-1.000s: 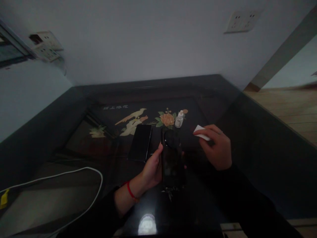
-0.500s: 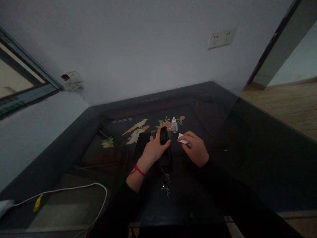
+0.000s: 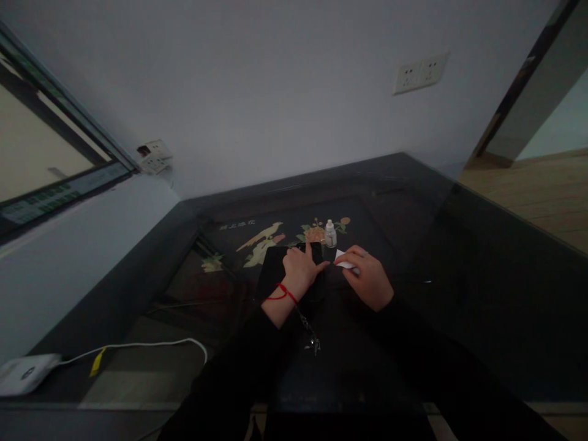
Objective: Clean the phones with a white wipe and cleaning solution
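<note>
Dark table (image 3: 441, 245) | right fingers (image 3: 357, 252) pinching white scrap (image 3: 340, 254) | left fingers (image 3: 309, 250) spread on black phone (image 3: 316, 286)

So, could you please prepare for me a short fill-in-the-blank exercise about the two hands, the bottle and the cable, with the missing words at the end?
1. The right hand pinches a small piece whose colour is ____.
2. The left hand has a ____ bracelet at its wrist.
3. The bottle is not lying on its side; it stands ____.
4. The tag on the white cable is coloured ____.

Missing words: white; red; upright; yellow.
</note>
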`<state>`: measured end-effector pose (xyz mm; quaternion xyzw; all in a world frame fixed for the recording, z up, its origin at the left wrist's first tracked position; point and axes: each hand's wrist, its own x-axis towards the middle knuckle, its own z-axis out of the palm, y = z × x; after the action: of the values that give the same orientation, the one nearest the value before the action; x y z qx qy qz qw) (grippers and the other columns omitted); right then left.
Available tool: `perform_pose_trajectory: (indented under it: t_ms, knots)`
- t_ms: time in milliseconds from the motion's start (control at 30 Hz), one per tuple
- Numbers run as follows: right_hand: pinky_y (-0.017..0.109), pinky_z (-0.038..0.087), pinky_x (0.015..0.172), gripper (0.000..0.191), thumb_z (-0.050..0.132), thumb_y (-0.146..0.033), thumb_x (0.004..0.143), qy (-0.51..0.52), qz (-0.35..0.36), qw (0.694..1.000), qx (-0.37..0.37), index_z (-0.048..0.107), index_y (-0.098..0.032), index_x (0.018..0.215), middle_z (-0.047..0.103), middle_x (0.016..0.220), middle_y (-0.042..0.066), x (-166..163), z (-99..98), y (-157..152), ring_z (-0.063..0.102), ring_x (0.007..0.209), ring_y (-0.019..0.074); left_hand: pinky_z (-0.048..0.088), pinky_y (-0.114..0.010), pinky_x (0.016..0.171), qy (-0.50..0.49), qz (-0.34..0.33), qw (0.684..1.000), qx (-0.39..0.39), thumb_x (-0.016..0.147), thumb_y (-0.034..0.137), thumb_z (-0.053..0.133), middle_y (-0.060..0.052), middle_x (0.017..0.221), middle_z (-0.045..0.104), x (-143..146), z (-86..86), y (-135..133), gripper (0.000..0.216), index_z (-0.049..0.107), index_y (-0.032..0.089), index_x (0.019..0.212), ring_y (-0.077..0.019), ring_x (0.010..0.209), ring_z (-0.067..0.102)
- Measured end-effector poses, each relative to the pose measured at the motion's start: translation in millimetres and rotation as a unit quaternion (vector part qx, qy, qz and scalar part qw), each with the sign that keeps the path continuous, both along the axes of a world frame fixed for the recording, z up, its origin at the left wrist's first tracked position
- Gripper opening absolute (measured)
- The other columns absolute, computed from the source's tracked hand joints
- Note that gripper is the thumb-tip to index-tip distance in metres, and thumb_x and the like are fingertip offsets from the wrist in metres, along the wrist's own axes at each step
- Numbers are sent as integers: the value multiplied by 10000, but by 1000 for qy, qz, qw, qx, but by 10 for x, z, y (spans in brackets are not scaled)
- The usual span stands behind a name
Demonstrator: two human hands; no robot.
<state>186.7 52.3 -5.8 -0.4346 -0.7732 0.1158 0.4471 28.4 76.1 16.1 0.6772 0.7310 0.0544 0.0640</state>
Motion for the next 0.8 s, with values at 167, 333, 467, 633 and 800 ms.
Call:
perform_pose_trajectory:
  t_ms: [167, 333, 467, 633, 800]
  knots:
    - [322, 490, 745, 243, 481, -62, 787, 4, 2, 1000, 9, 677, -185, 859, 621, 866, 52, 8, -12, 1, 622, 799, 192, 402, -464, 942, -11, -33, 997, 62, 878, 619, 378, -195, 1228, 577, -301, 148, -165, 651, 456, 233, 1396, -364, 1181, 497]
    - [296, 493, 722, 259, 478, -53, 777, 12, 17, 1000, 7, 677, -194, 862, 622, 856, 43, -38, -19, -38, 633, 791, 182, 403, -513, 924, 11, 36, 998, 43, 891, 503, 451, -268, 1214, 549, -941, 183, -308, 595, 479, 104, 1330, -412, 1162, 507]
    - [278, 491, 701, 267, 489, -50, 763, 18, 32, 999, -2, 679, -192, 885, 619, 863, 42, -72, -18, -78, 634, 779, 173, 453, -479, 851, -20, 56, 998, -9, 802, 551, 585, -255, 1065, 631, -1232, 37, -322, 615, 544, 82, 1197, -398, 1033, 600]
    - [272, 493, 664, 264, 497, -55, 761, 14, 42, 999, -9, 681, -196, 887, 619, 851, 39, -65, 4, -93, 629, 751, 170, 450, -456, 888, -122, 55, 991, -23, 697, 508, 712, -218, 1114, 646, -1290, -130, -193, 592, 568, 126, 1126, -366, 1046, 612]
    - [267, 502, 663, 254, 492, -68, 782, 13, 51, 999, -9, 677, -199, 898, 618, 862, 41, -59, 47, -115, 633, 765, 167, 450, -455, 942, -277, 26, 960, -9, 652, 432, 749, -161, 1131, 657, -1301, -223, -53, 569, 580, 160, 1123, -332, 1068, 606]
